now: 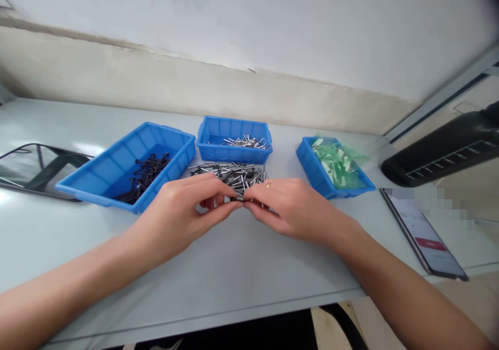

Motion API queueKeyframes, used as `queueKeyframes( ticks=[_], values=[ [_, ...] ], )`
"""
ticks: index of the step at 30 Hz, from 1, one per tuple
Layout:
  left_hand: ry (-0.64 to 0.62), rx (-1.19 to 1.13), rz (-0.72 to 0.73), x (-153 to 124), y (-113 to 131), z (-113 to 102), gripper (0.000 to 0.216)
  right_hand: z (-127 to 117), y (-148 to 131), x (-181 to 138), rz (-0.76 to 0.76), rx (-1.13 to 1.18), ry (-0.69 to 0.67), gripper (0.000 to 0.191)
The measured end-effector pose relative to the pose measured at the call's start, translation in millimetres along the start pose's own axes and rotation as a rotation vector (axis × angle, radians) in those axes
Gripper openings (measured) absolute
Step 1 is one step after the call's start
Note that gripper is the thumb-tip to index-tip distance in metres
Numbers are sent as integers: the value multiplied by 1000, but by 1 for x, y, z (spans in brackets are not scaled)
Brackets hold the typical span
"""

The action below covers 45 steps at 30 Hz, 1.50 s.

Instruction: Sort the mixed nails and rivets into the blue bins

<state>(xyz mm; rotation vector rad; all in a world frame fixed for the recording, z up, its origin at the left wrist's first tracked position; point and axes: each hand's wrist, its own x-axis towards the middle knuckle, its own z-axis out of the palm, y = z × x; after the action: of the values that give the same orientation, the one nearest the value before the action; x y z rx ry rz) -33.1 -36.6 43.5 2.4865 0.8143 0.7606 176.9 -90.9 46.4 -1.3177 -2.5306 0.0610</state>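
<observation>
My left hand [183,212] and my right hand [290,207] meet fingertip to fingertip over the table, both pinched on a small dark nail [238,199] held between them. Just behind the fingers lies a loose pile of silver nails [230,173] on the table top. A ring shows on my right hand.
Three blue bins stand behind the pile: a left one [117,157] with dark nails, a middle one [233,131] with silver nails, a right one [312,170] with green-and-white packets. A phone [423,235] lies at the right, a dark tablet [35,168] at the left.
</observation>
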Motion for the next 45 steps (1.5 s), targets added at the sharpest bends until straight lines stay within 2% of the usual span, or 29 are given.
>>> queueKeyframes(
  ticks=[8, 16, 23, 30, 35, 45],
  values=[
    [-3, -49, 48, -1, 0, 1, 13, 1, -2, 1, -2, 24, -24, 23],
    [-4, 3, 35, -1, 1, -2, 9, -1, -1, -2, -17, 24, 128, 20],
    [28, 5, 76, -2, 2, -1, 7, -1, -1, 2, 13, 33, 61, 20],
    [40, -16, 89, -1, 2, -2, 6, 1, 1, -1, -19, 21, 164, 21],
    [41, -14, 79, 0, 1, -2, 6, 1, 2, -1, -44, 9, 231, 20],
    [7, -39, 15, -1, 1, -4, 10, 4, 2, 0, -50, 11, 250, 16]
  ],
)
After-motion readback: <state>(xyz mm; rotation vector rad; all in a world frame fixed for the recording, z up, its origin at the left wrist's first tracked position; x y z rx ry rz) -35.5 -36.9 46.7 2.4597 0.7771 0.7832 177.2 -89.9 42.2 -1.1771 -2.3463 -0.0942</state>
